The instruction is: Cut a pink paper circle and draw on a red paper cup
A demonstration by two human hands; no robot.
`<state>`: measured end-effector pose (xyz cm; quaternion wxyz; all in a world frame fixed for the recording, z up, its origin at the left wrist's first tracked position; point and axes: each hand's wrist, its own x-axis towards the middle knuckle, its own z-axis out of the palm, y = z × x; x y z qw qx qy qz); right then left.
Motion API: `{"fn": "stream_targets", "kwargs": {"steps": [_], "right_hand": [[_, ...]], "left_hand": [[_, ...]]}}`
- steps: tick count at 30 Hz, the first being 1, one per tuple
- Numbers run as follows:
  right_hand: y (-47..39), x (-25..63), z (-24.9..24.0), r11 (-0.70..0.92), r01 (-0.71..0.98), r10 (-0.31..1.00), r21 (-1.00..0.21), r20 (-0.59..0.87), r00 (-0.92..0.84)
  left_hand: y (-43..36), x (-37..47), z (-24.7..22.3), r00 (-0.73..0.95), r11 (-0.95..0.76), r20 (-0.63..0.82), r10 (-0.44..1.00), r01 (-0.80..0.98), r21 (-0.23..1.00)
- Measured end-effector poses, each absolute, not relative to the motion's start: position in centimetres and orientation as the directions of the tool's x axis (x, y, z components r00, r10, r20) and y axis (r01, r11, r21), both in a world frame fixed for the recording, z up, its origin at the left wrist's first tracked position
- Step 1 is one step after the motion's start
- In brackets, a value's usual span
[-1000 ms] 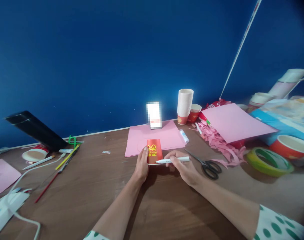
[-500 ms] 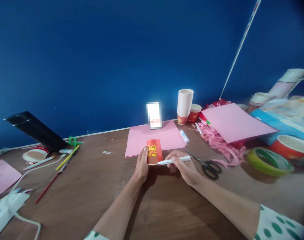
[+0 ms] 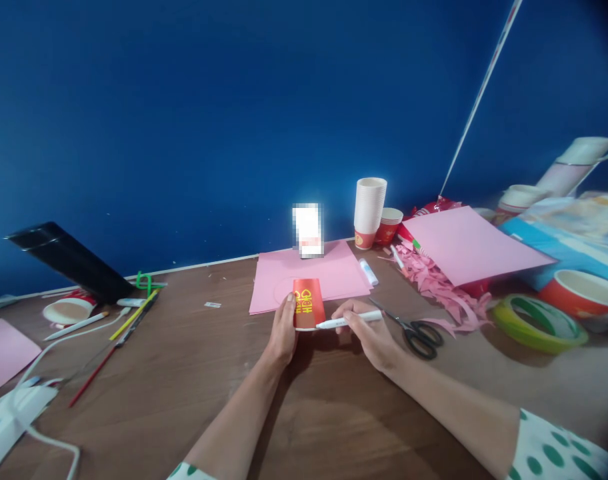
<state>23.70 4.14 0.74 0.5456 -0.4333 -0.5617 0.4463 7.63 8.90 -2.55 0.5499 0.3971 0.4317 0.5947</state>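
My left hand [image 3: 283, 332] grips a red paper cup [image 3: 314, 303] with yellow characters by its left side. A white marker pen [image 3: 351, 321] is pinched in my right hand [image 3: 367, 333], its tip touching or very close to the cup's lower right edge. Behind the cup lie pink paper sheets [image 3: 329, 267], the top one bearing a faint curved line partly hidden by the cup. Beside my right hand rest black-handled scissors [image 3: 419, 337]. A glue stick [image 3: 369, 273] lies at the sheets' right edge.
A blurred bright screen [image 3: 309, 230] stands on the pink sheets. Stacked paper cups [image 3: 370, 207] stand behind, right. Shredded pink paper [image 3: 434, 283] and green tape [image 3: 539, 323] lie at right. Leftward are a black cylinder [image 3: 74, 263], a red brush [image 3: 94, 377] and a white power strip [image 3: 17, 420].
The red cup has turned slightly in my left hand, its yellow characters now a little further round. My right hand and the marker have barely moved.
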Motion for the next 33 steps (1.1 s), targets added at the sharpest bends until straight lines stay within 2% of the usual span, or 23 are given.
{"fn": "stream_targets", "kwargs": {"steps": [16,22,28,33], "right_hand": [[4.0,23.6,0.7,0.225,0.031,0.971,-0.974,0.221,-0.085],[3.9,23.5,1.0,0.204,0.018,0.976,-0.979,0.201,-0.087],[4.3,23.6,0.1,0.207,-0.162,0.978,-0.965,0.210,-0.003],[4.3,23.7,-0.3,0.209,-0.156,0.978,-0.965,0.210,0.014]], "left_hand": [[8.6,7.6,-2.2,-0.024,-0.054,0.050,0.998,-0.179,0.982],[8.8,7.5,-2.6,-0.070,-0.053,0.043,0.997,-0.151,0.987],[8.9,7.5,-2.8,-0.068,-0.031,0.017,0.998,-0.197,0.980],[8.8,7.6,-2.9,-0.056,-0.022,0.007,0.998,-0.274,0.962]]}}
